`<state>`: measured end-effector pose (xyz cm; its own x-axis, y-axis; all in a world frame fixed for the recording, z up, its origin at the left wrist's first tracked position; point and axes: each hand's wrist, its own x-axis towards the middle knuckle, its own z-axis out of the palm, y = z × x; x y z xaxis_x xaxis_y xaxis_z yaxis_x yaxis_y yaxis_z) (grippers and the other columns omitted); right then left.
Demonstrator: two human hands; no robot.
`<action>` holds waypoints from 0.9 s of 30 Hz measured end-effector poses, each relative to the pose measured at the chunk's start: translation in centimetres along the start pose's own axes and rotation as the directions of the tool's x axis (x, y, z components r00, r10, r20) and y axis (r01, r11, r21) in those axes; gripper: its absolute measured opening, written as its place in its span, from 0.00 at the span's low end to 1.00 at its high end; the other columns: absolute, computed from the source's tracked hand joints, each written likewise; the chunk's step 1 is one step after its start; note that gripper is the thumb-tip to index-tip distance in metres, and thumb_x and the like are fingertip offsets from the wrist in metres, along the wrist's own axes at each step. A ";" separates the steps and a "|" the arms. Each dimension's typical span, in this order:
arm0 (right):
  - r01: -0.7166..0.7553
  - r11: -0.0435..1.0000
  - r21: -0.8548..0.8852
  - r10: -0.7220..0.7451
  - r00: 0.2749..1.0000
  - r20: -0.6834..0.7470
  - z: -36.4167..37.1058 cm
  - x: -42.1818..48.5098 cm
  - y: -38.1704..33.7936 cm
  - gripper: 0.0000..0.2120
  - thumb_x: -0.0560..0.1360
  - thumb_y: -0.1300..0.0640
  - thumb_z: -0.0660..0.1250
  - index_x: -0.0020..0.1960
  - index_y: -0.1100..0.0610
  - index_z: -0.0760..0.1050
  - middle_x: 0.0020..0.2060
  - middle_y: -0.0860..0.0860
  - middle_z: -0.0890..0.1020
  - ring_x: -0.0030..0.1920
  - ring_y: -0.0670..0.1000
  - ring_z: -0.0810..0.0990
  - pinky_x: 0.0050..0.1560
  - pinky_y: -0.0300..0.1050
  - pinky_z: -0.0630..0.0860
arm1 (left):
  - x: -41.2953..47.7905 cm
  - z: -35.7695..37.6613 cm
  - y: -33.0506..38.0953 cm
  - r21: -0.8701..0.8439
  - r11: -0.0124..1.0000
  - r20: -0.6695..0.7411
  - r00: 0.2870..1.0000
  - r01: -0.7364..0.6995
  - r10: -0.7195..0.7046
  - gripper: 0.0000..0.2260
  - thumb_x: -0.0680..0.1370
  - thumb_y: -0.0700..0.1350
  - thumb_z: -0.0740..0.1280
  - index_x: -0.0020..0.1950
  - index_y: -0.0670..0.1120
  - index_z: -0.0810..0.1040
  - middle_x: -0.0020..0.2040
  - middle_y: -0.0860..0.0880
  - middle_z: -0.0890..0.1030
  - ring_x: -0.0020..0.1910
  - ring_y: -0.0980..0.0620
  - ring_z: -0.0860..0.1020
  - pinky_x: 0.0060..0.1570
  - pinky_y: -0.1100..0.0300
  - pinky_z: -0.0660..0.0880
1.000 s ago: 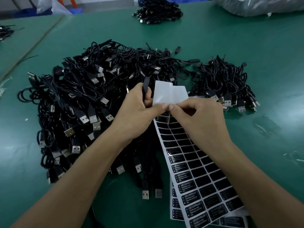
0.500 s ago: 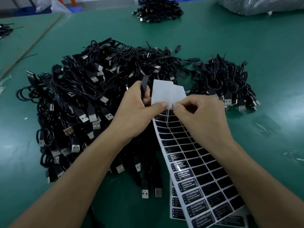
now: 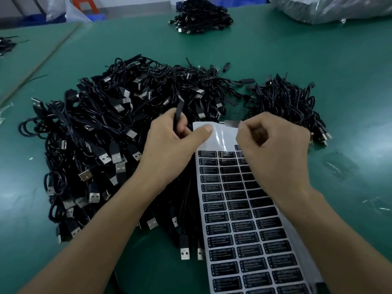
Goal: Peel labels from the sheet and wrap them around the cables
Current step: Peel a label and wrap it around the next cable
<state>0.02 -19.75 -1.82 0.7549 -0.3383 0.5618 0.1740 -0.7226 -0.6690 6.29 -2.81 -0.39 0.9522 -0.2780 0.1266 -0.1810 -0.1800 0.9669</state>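
Note:
A long white label sheet [image 3: 233, 209] with rows of black labels lies in front of me, its far end bare. My left hand [image 3: 167, 145] grips a black cable piece [image 3: 177, 114] in its curled fingers, and its thumb presses on the sheet's bare top. Beside that top edge, my right hand [image 3: 273, 149] pinches a small peeled label [image 3: 231, 123] between thumb and fingertip. A big pile of black USB cables [image 3: 101, 132] lies to the left, partly under my left hand.
A smaller heap of cables [image 3: 284, 102] lies right of the hands. Another cable heap [image 3: 201, 18] sits at the far side of the green table [image 3: 275, 56]. A clear plastic bag [image 3: 328, 7] fills the far right corner. Bits of clear film [image 3: 337, 166] lie to the right.
The sheet's bare top end, bent upward before, now lies flatter under my left thumb. My right hand has pulled a label off and moved up and to the right.

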 end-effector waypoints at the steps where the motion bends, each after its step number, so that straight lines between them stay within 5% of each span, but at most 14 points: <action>1: 0.054 0.998 -0.017 -0.054 0.998 -0.016 0.2 -0.1 -0.1 0.07 0.76 0.62 0.70 0.39 0.59 0.80 0.29 0.46 0.78 0.32 0.48 0.74 0.33 0.36 0.69 | 0.0 0.0 0.2 -0.033 0.999 0.037 0.999 0.019 -0.018 0.20 0.75 0.46 0.75 0.37 0.51 0.62 0.28 0.52 0.75 0.24 0.54 0.71 0.26 0.64 0.69; 4: 0.182 0.982 -0.055 -0.182 0.983 0.003 0.8 -0.5 -0.3 0.06 0.75 0.64 0.72 0.39 0.60 0.81 0.30 0.47 0.77 0.31 0.47 0.72 0.35 0.39 0.70 | -0.2 0.2 0.8 -0.052 0.996 0.123 0.990 0.071 -0.064 0.20 0.78 0.43 0.72 0.38 0.49 0.61 0.36 0.47 0.85 0.27 0.53 0.80 0.24 0.67 0.70; 12: 0.229 0.972 0.049 -0.233 0.965 0.123 1.3 -1.0 0.0 0.04 0.75 0.58 0.73 0.45 0.58 0.85 0.30 0.50 0.78 0.31 0.50 0.75 0.33 0.51 0.74 | -0.5 0.3 1.1 -0.115 0.988 0.167 0.983 0.101 -0.081 0.18 0.77 0.37 0.71 0.41 0.48 0.62 0.33 0.49 0.83 0.35 0.52 0.85 0.29 0.64 0.75; 18: -0.087 0.966 0.243 0.044 0.984 0.175 0.8 -0.6 0.1 0.05 0.73 0.52 0.77 0.44 0.52 0.83 0.29 0.47 0.80 0.31 0.45 0.78 0.33 0.35 0.72 | -0.2 0.1 0.8 -0.152 0.983 0.130 0.988 0.100 -0.080 0.19 0.77 0.34 0.71 0.40 0.48 0.62 0.36 0.47 0.85 0.36 0.53 0.85 0.30 0.65 0.76; 21: -0.276 0.903 0.329 0.190 0.944 0.272 0.6 -0.2 0.3 0.02 0.73 0.52 0.76 0.45 0.49 0.84 0.33 0.50 0.83 0.32 0.49 0.78 0.34 0.39 0.75 | -0.1 0.0 0.7 -0.167 0.981 0.151 0.986 0.098 -0.073 0.19 0.76 0.35 0.71 0.39 0.48 0.62 0.35 0.48 0.84 0.36 0.53 0.84 0.30 0.65 0.76; 27: -0.326 0.843 0.429 0.188 0.924 0.334 0.3 0.2 0.0 0.05 0.74 0.59 0.75 0.40 0.50 0.85 0.33 0.55 0.83 0.34 0.46 0.75 0.36 0.39 0.73 | -0.2 0.0 0.8 -0.130 0.988 0.198 0.978 0.085 -0.058 0.19 0.77 0.35 0.71 0.39 0.48 0.62 0.36 0.48 0.84 0.37 0.54 0.85 0.30 0.66 0.75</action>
<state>0.41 -19.63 -1.87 0.9411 -0.2472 0.2308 0.1712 -0.2402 -0.9555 5.93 -2.90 0.34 0.8934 -0.4487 0.0240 -0.0664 -0.0790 0.9947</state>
